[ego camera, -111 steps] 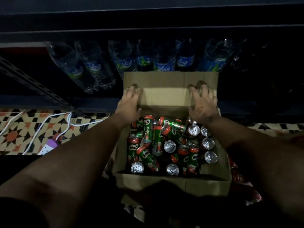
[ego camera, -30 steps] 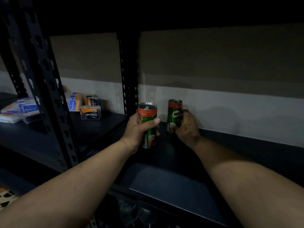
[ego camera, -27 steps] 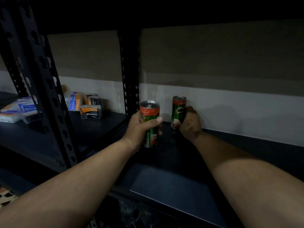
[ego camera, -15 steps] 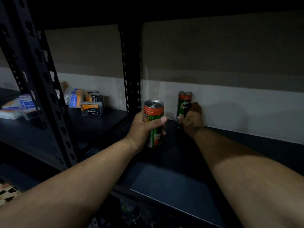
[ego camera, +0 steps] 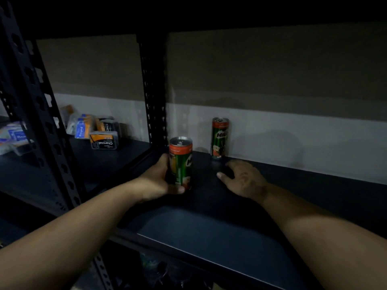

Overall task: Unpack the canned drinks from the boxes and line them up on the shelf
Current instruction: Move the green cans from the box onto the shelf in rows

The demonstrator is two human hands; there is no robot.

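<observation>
A green and red Milo can (ego camera: 219, 137) stands upright by itself at the back of the dark shelf (ego camera: 209, 227), against the wall. My right hand (ego camera: 243, 178) hovers just in front of it, apart from it, fingers relaxed and holding nothing. My left hand (ego camera: 161, 181) grips a second Milo can (ego camera: 181, 162) upright, low over the shelf, to the left of and nearer than the first can. The boxes are out of view.
A black perforated upright post (ego camera: 154, 91) stands at the back, left of the cans, and another (ego camera: 35, 105) at the front left. On the neighbouring shelf to the left lie charcoal packs (ego camera: 103, 139) and blue-labelled packets (ego camera: 81, 126).
My right hand has let go of the far can, which now stands at the back wall, and has drawn back toward me. My left hand still holds its can, slightly lower.
</observation>
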